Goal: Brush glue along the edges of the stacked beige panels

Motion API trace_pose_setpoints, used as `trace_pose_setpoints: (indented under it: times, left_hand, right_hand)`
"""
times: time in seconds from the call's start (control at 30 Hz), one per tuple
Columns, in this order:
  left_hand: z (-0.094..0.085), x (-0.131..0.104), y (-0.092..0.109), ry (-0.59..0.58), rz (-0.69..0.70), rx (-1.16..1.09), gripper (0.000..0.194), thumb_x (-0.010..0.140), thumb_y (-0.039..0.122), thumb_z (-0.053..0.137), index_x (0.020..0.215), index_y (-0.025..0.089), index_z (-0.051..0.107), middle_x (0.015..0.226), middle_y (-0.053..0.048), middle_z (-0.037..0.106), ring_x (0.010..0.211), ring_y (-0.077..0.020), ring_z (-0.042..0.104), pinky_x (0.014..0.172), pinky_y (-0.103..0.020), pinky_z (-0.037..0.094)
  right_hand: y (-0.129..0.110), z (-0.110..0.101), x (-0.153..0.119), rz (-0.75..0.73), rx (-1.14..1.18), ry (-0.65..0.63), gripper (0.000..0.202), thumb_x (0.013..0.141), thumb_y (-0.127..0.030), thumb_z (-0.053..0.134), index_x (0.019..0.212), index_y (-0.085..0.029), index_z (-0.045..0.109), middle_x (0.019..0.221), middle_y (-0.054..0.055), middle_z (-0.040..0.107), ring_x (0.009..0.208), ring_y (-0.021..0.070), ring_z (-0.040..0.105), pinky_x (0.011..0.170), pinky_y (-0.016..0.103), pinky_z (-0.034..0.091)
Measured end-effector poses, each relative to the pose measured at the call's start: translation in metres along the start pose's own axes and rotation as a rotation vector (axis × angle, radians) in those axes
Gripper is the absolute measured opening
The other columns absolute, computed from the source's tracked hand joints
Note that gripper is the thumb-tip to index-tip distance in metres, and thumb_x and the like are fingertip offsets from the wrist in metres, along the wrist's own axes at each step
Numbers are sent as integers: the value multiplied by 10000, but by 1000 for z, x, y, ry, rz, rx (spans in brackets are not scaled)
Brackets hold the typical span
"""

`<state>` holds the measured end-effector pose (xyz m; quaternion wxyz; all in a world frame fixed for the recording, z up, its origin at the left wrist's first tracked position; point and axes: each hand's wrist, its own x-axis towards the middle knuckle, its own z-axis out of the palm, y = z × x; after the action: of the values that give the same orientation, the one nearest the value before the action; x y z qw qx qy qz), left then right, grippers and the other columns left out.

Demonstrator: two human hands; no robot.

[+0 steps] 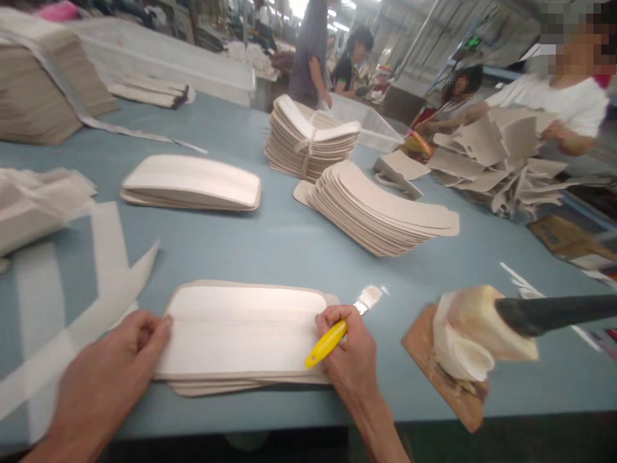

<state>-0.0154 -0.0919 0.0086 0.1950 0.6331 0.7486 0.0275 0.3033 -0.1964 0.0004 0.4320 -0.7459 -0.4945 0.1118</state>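
In front of me lies a short stack of beige panels with rounded corners, topped by a white piece (245,331). My left hand (113,370) pinches the left edge of the top piece between thumb and fingers. At its right edge is my right hand (349,350), closed around a brush with a yellow handle (328,344). The brush's pale bristles (370,297) point away to the upper right, over the table. The fingertips of my right hand also touch the panel's edge.
A glue pot (463,334) with a dark handle stands on a brown board at right. Further back are a white-topped stack (193,180), fanned curved panels (380,206) and a tied bundle (308,138). White strips (110,244) lie left. A person in white (554,96) handles beige pieces.
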Motion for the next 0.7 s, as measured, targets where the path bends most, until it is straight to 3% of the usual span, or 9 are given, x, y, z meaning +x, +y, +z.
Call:
trace_pose_setpoints:
  times: [0.07, 0.2, 0.4, 0.7]
  left_hand:
    - [-9, -8, 14, -40, 11, 41, 328, 979, 484, 353, 831, 260, 543, 734, -25, 678, 715, -239, 622, 643, -302, 330]
    - [-15, -14, 25, -46, -13, 51, 303, 997, 450, 333, 850, 262, 521, 708, -23, 660, 739, -244, 640, 643, -311, 320]
    - [-15, -18, 25, -10, -87, 92, 267, 1023, 430, 355, 1036, 268, 567, 792, -38, 713, 830, -285, 696, 633, -311, 303]
    - [-8, -15, 15, 113, -92, 26, 279, 1026, 438, 409, 1094, 264, 616, 822, -36, 752, 849, -300, 720, 634, -321, 292]
  right_hand:
    - [1, 5, -2, -50, -52, -34, 165, 943, -391, 629, 862, -254, 588, 791, -35, 709, 668, 144, 653, 642, 244, 458]
    - [14, 8, -5, -157, -200, -79, 109, 920, -345, 575, 869, -258, 619, 744, -41, 699, 628, 159, 648, 606, 261, 426]
    - [24, 5, -7, -202, -364, -65, 127, 874, -293, 510, 888, -265, 634, 741, -29, 706, 603, 184, 655, 574, 283, 403]
    - [25, 5, -7, -205, -416, -39, 163, 896, -352, 494, 878, -270, 633, 680, -21, 666, 594, 215, 647, 569, 299, 390]
